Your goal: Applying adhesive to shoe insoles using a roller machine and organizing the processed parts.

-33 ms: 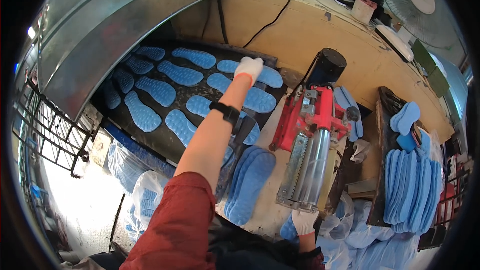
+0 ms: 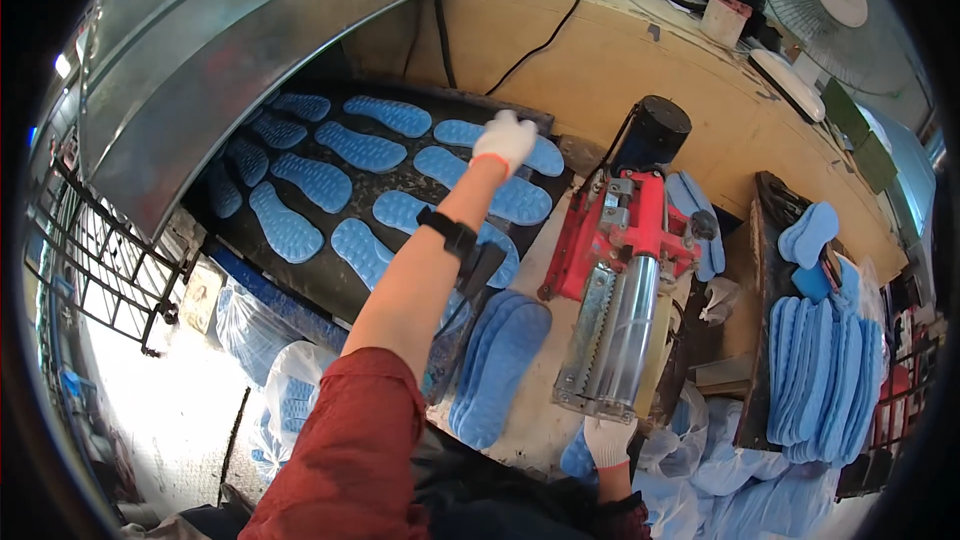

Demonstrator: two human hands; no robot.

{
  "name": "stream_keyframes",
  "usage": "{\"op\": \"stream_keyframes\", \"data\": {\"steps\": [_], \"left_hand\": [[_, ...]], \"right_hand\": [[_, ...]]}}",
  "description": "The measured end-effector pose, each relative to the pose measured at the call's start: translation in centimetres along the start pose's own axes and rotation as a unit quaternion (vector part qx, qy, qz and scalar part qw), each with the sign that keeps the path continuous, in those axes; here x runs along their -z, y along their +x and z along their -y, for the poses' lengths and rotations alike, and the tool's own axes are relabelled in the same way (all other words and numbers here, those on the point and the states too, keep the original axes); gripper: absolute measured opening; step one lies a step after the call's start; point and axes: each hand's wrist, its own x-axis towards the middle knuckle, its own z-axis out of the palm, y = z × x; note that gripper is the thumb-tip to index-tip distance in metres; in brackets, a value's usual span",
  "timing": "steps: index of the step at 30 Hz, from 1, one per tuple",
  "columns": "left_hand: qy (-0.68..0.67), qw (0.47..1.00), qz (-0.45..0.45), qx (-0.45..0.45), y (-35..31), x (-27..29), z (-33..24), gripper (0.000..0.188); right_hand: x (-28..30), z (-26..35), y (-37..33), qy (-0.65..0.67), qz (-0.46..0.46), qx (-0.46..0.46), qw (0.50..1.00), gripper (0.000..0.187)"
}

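My left hand (image 2: pixel 505 140), in a white glove, is at the far right of a black bed, over a blue insole (image 2: pixel 545 157). Its fingers are curled in, and whatever lies beneath them is hidden. At the lower right, my gloved right hand (image 2: pixel 608 443) sits just below the near end of a red machine with a shiny metal roller (image 2: pixel 620 340). The machine covers its fingertips. A blue insole (image 2: pixel 576 458) shows in part beside that hand. Between my arms lies a fanned stack of blue insoles (image 2: pixel 505 370).
Several insoles (image 2: pixel 285 223) lie in rows on the black bed (image 2: pixel 330 200), partly under a metal hood (image 2: pixel 250 50). A rack at right holds upright insoles (image 2: pixel 820 370). Plastic bags (image 2: pixel 735 460) of blue pieces lie below it. A fan (image 2: pixel 835 0) stands far right.
My left hand has shifted slightly to the right and its wrist has turned a little. My right hand and the machine look the same.
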Motion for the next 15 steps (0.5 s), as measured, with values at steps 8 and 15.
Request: {"op": "stream_keyframes", "data": {"steps": [8, 15], "left_hand": [[0.653, 0.65, 0.115, -0.373, -12.6, -3.6, 3.4, 0.066], [0.704, 0.632, 0.168, -0.278, -12.5, 0.7, 2.0, 0.065]], "right_hand": [[3.6, 3.8, 2.0, -0.007, -0.011, 0.087, 0.996, 0.022], [3.0, 3.0, 2.1, -0.048, -0.042, 0.127, 0.99, 0.017]]}}
